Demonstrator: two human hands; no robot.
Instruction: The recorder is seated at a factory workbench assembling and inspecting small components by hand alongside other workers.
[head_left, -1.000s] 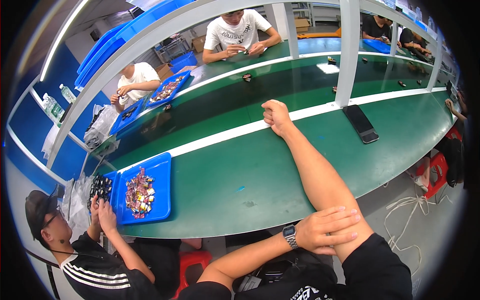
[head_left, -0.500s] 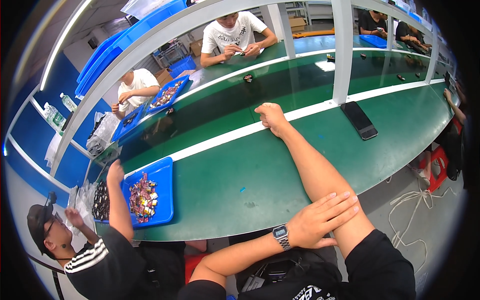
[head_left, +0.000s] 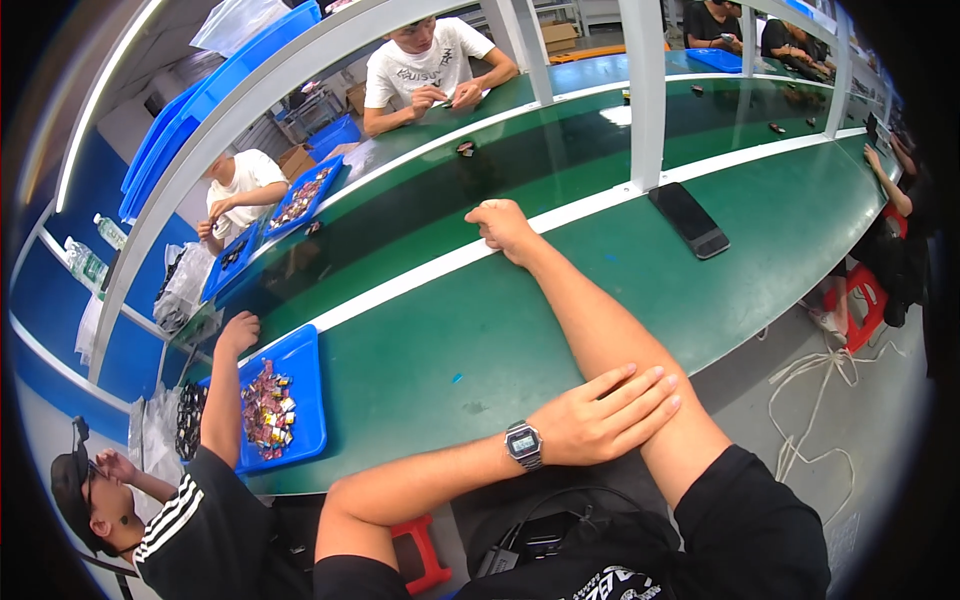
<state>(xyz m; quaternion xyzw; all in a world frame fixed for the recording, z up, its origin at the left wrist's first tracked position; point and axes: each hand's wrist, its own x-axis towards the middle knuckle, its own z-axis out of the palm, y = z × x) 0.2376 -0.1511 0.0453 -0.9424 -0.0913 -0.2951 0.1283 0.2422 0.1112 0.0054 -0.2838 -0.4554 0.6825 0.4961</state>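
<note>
My left hand [head_left: 603, 413], with a silver digital watch [head_left: 523, 445] at its wrist, lies flat across my right forearm [head_left: 610, 330] near the elbow. Its fingers are stretched out and it holds nothing. My right arm reaches over the green table [head_left: 440, 330]. At its end my right hand [head_left: 503, 230] is curled into a loose fist by the white rail [head_left: 400, 270], and nothing shows in it. A black phone [head_left: 690, 220] lies on the table to the right of that hand. One small dark part [head_left: 465, 149] sits on the belt beyond.
At left, a co-worker's arm [head_left: 222, 400] passes beside a blue tray [head_left: 310, 400] of small colourful parts. A white upright post [head_left: 647, 110] rises from the rail. Across the belt [head_left: 570, 160], other people sit near blue trays [head_left: 325, 190]. A red stool [head_left: 868, 300] stands at right.
The view has shifted, so the scene sits farther left. The co-worker's near hand at left has lowered toward the rail. My left hand still rests on my right forearm.
</note>
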